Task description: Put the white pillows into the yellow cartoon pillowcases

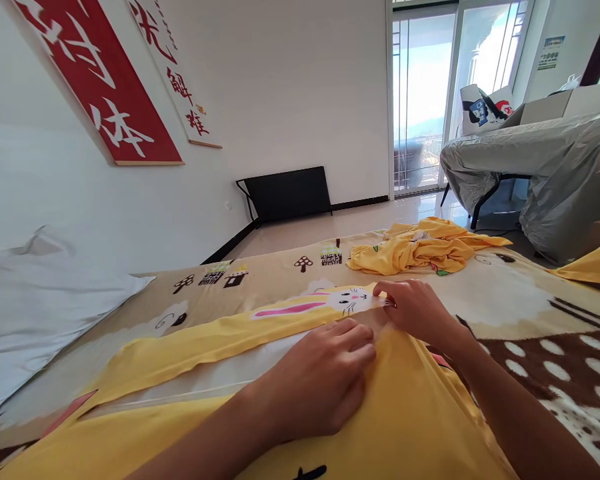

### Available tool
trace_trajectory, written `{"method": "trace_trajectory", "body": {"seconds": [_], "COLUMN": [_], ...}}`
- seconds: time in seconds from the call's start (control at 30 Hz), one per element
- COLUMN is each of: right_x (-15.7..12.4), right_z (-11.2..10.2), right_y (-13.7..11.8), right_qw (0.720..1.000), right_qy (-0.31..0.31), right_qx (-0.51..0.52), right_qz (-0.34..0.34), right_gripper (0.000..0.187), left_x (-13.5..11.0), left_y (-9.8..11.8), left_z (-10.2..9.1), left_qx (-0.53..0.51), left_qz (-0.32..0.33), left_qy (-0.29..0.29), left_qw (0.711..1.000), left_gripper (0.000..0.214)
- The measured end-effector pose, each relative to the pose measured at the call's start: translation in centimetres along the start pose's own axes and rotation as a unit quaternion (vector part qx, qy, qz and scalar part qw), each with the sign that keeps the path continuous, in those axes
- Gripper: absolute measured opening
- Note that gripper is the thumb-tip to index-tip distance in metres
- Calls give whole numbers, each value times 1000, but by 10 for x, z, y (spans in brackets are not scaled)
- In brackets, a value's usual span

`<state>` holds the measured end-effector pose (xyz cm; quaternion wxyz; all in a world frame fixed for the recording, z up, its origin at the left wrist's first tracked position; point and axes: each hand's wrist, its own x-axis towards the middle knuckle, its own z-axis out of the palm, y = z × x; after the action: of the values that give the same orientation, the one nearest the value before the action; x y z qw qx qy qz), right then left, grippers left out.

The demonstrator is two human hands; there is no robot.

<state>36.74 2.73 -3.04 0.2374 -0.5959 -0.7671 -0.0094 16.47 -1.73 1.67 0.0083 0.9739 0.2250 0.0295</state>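
One yellow cover (405,413), left hand (325,380) atop (flat), right hand (415,310) pinching

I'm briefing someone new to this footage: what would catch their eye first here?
The yellow rabbit-print cover spread across the foreground, with the left hand flat on it and the right hand pinching its edge beside the rabbit's face. Next, the red banner with white characters at the upper left, and a crumpled yellow cloth farther up the bed.

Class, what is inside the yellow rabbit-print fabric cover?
A strip of white fabric insert shows through the long opening; the yellow rabbit-print fabric cover hides the rest.
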Motion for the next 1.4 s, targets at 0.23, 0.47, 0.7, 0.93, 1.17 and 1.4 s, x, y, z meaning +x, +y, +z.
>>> {"method": "trace_trajectory", "body": {"seconds": [0.23, 0.47, 0.7, 0.93, 1.17, 1.4], "right_x": [1, -10, -15, -19, -18, -19], "right_z": [0, -7, -9, -11, -9, -15], "right_y": [4, -3, -9, -10, -7, -10], "right_qw": [997, 989, 980, 977, 984, 988], "right_qy": [22, 146, 197, 207, 178, 148], "right_qx": [-59, -6, 28, 35, 24, 9], "right_qz": [45, 37, 11, 25, 17, 31], "right_gripper": [36, 42, 37, 38, 39, 42], "left_x": [19, 11, 3, 9, 29, 41], "left_y": [-6, 10, 11, -6, -11, -9], "left_z": [26, 25, 1, -8, 16, 11], "left_qx": [-13, 36, 6, -54, -28, 17], "left_qz": [-82, -136, -75, -51, -83, -117], "left_qy": [11, -48, -12, -54, -67, -126], "left_qw": [996, 989, 997, 996, 994, 985], "left_gripper": [42, 57, 43, 62, 59, 67]}}
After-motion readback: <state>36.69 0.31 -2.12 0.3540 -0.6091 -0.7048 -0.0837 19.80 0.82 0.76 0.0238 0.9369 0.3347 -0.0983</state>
